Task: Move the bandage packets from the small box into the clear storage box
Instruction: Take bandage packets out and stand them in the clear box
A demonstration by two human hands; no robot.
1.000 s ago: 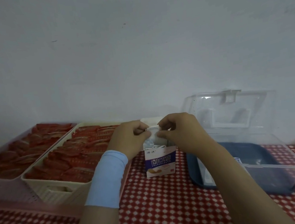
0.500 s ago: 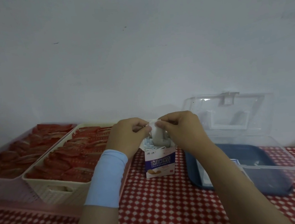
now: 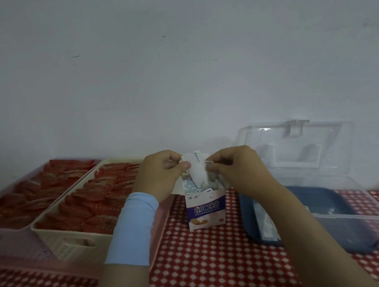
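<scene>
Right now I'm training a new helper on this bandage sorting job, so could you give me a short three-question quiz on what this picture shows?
1. True or false: the lid of the clear storage box is shut.
2. Which hands pinch the white bandage packets above the small box? A) left hand only B) right hand only C) both
3. Fill in: the clear storage box stands to the ___ of the small box, as the person sees it.

Key: 1. False, the lid stands open against the wall. 2. C. 3. right
</scene>
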